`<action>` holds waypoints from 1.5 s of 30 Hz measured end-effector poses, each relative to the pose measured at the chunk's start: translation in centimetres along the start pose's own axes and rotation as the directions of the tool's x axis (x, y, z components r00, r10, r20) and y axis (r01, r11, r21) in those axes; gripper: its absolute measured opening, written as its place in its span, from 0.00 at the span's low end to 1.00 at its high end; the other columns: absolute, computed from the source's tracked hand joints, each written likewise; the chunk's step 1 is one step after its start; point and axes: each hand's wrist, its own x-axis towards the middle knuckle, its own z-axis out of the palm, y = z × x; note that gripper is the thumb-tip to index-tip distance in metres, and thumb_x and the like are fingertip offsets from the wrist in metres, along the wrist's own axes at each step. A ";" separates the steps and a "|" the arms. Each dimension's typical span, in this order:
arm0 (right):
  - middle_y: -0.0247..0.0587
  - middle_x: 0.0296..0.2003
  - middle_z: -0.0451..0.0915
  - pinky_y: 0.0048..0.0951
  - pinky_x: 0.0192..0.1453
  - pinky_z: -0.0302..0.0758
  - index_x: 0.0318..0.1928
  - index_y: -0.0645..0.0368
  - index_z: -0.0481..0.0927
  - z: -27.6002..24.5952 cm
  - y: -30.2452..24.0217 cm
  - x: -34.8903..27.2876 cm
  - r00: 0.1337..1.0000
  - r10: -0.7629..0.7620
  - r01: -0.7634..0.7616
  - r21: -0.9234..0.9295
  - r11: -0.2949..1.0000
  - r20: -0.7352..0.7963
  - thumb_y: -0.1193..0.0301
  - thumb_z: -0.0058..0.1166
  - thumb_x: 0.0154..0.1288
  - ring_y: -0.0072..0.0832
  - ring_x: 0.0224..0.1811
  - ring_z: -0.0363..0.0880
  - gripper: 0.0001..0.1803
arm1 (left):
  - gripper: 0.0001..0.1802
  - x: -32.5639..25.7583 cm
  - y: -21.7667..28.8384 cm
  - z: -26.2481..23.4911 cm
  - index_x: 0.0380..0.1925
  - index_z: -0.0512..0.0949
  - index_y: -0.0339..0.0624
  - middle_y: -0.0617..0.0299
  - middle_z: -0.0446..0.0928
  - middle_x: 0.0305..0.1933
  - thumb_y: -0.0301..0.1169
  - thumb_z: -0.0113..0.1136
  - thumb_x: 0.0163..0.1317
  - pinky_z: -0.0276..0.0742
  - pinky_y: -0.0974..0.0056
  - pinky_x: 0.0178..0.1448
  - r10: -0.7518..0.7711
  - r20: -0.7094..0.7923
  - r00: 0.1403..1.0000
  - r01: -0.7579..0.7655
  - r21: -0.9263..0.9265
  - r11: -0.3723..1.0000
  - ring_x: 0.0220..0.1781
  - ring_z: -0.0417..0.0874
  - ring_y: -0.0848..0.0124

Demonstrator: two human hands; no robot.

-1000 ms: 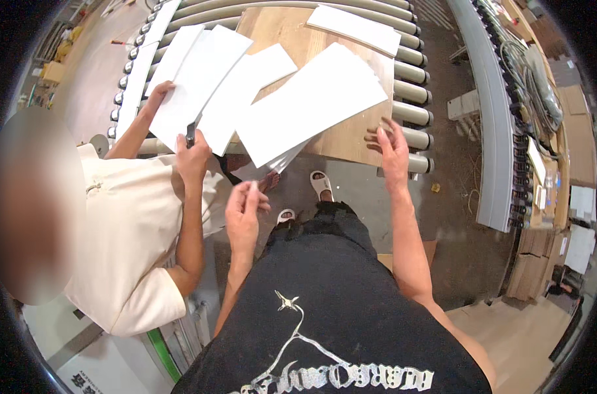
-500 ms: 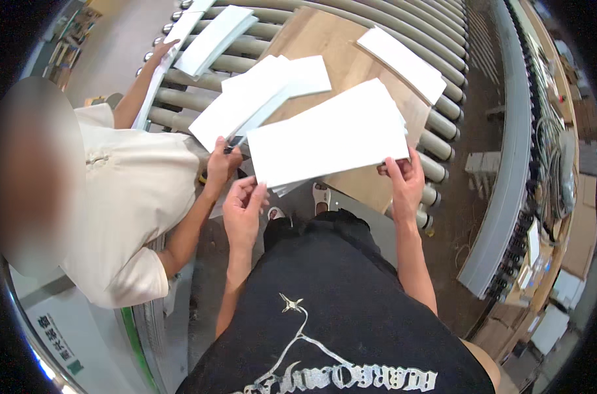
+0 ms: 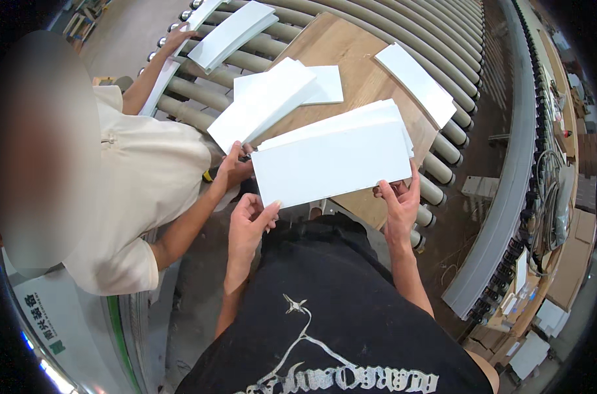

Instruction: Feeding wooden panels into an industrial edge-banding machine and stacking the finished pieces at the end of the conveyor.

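A flat white rectangular panel [image 3: 331, 167] is held in front of me, its near long edge toward my body. My left hand [image 3: 251, 220] pinches its near left corner with the thumb on top. At the near right corner my right hand [image 3: 398, 205] grips it, thumb over the edge and fingers partly hidden beneath. Just beyond it, more white panels [image 3: 357, 120] show, fanned out and partly covered by it. To the left, a co-worker's hand [image 3: 235, 167] is at the near end of another white panel [image 3: 265, 98], lying across other panels.
A wooden board [image 3: 348, 49] lies on a roller conveyor [image 3: 403, 29]. More white panels [image 3: 420, 85] rest at its right; another stack [image 3: 236, 33] sits on the rollers. A co-worker in a cream shirt [image 3: 151, 157] stands close at my left. A grey metal rail [image 3: 502, 217] runs along the right.
The panel in my hands has come nearer to me, uncovering the fanned panels beyond it. The co-worker's panel lies flatter on the others. The whole view has shifted slightly.
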 end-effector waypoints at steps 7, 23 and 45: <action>0.44 0.41 0.78 0.25 0.40 0.75 0.70 0.63 0.50 0.0 -0.7 0.0 1.000 0.030 -0.030 -0.039 0.999 0.009 0.78 0.55 0.64 0.23 0.39 0.76 0.39 | 0.11 0.6 0.8 0.9 0.34 0.75 0.40 0.67 0.77 0.27 0.33 0.66 0.60 0.65 0.77 0.28 -0.043 0.073 0.996 0.036 0.095 0.995 0.24 0.72 0.83; 0.47 0.43 0.78 0.28 0.46 0.78 0.71 0.59 0.48 0.5 -3.4 0.4 0.997 -0.038 0.038 0.000 0.999 0.069 0.77 0.56 0.65 0.27 0.42 0.79 0.40 | 0.15 -1.0 2.9 0.8 0.46 0.75 0.35 0.63 0.78 0.33 0.30 0.63 0.62 0.70 0.74 0.33 0.062 0.060 0.996 -0.062 -0.007 0.998 0.30 0.76 0.78; 0.44 0.46 0.75 0.28 0.47 0.77 0.67 0.60 0.52 1.5 -1.6 -5.7 0.934 0.173 -0.174 -0.026 0.984 0.314 0.74 0.66 0.58 0.24 0.43 0.77 0.43 | 0.16 -10.2 -2.3 -6.2 0.51 0.68 0.31 0.54 0.76 0.40 0.25 0.52 0.63 0.72 0.63 0.41 -0.008 0.007 1.000 0.009 -0.235 0.972 0.34 0.76 0.67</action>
